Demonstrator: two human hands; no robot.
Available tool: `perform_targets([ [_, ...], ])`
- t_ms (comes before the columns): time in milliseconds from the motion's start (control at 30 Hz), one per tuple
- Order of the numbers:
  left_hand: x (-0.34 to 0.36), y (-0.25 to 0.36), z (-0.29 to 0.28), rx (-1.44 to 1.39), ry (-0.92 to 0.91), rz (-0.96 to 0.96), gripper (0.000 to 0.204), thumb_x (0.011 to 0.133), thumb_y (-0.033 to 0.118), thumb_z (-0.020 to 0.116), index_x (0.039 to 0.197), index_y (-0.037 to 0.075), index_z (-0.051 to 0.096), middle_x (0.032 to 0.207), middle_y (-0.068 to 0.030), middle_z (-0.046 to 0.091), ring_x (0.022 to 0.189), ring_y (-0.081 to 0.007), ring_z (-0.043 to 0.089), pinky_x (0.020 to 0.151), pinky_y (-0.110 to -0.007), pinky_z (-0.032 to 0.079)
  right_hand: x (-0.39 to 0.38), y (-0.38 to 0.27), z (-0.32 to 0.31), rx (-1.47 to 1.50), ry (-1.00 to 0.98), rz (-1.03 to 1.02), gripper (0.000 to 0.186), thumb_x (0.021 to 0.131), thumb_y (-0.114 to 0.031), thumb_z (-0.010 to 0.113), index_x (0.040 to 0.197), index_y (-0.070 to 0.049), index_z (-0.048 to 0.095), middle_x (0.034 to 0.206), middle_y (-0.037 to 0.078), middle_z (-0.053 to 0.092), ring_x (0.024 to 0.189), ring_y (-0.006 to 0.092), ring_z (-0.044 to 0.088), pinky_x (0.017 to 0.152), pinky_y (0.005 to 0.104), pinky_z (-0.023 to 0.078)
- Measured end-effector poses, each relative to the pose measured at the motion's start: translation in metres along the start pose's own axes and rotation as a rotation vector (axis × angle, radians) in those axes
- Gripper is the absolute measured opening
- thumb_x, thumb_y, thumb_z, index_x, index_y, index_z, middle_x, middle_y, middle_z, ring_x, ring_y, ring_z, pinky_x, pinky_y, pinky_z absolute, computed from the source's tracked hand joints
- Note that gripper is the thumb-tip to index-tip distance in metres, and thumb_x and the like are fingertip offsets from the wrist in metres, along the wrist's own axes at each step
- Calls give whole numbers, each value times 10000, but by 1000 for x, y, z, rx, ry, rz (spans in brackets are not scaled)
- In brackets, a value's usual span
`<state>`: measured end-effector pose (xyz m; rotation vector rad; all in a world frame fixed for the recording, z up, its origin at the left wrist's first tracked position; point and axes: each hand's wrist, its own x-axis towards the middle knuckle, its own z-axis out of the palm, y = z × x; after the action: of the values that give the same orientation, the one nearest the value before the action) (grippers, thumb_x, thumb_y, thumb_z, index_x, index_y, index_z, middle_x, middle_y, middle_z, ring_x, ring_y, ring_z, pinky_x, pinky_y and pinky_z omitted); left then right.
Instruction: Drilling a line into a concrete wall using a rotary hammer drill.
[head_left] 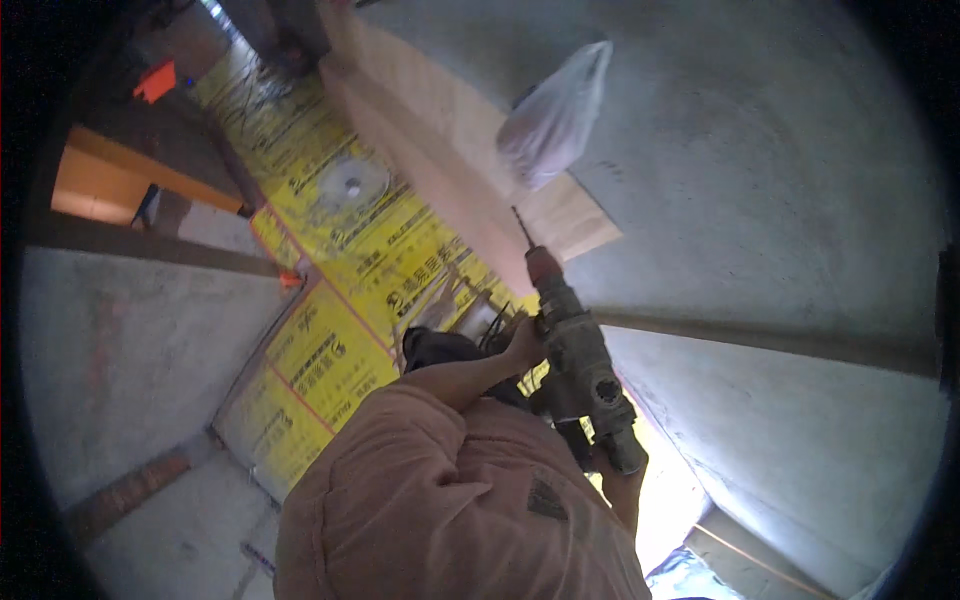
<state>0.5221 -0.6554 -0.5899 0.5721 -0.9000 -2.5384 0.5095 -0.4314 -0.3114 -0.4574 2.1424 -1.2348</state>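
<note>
A dark, dusty hammer drill (578, 345) points away from me, held in both hands. Its long thin bit (524, 228) reaches toward a pale wooden board (575, 215); whether the tip touches it I cannot tell. My left hand (527, 345) is closed at the drill's front left side, fingers partly hidden by the tool. At the rear, my right hand (622, 485) wraps round the handle, mostly behind the drill body. Just past the bit's tip, a white translucent plastic bag (555, 125) with something inside sits over the board.
Yellow printed protective sheeting (330, 345) covers the floor, with a pale round disc (353, 185) on it. Grey concrete walls (760, 150) rise at the right, another (130, 370) at the left. An orange panel (110, 190) stands at the far left. Cables (497, 325) lie near my left hand.
</note>
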Motion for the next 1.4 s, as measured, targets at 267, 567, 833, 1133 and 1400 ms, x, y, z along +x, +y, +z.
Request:
perform_targets([
  [267,33,-51,-54,98,-21,64,391,919,355,511,1156,60,608,1069,-104,666,1066,-292,588,986,-451,411,-3,-89,47,-86,101,80,262,730,27,683,989,-11,684,875,70,703,801,158,662,738,323,541],
  [567,49,44,-132,-304,4,-273,298,898,188,596,1119,-11,574,1122,-174,639,1034,-281,603,942,-383,449,26,-138,137,-16,120,192,305,768,-106,767,1033,9,672,909,66,713,803,145,648,755,324,522],
  [833,45,83,-123,-301,-118,-310,216,929,54,526,1135,21,582,1104,-108,642,1044,-242,598,889,-328,505,26,-94,130,152,123,115,358,739,-103,769,1065,-7,660,936,63,706,836,146,639,790,328,514],
  [1133,52,6,-172,240,76,-107,286,921,136,514,1193,53,547,1189,-122,603,1093,-237,543,959,-406,433,31,-77,94,-17,-32,151,272,732,-111,754,972,-11,673,855,54,698,762,126,618,703,313,511],
  [1400,84,40,-173,-705,-328,-203,318,981,211,418,1196,54,592,1173,-95,636,1086,-249,581,1003,-413,450,142,-211,188,69,20,-73,298,739,-136,756,993,-12,660,865,53,683,747,126,610,689,296,503],
])
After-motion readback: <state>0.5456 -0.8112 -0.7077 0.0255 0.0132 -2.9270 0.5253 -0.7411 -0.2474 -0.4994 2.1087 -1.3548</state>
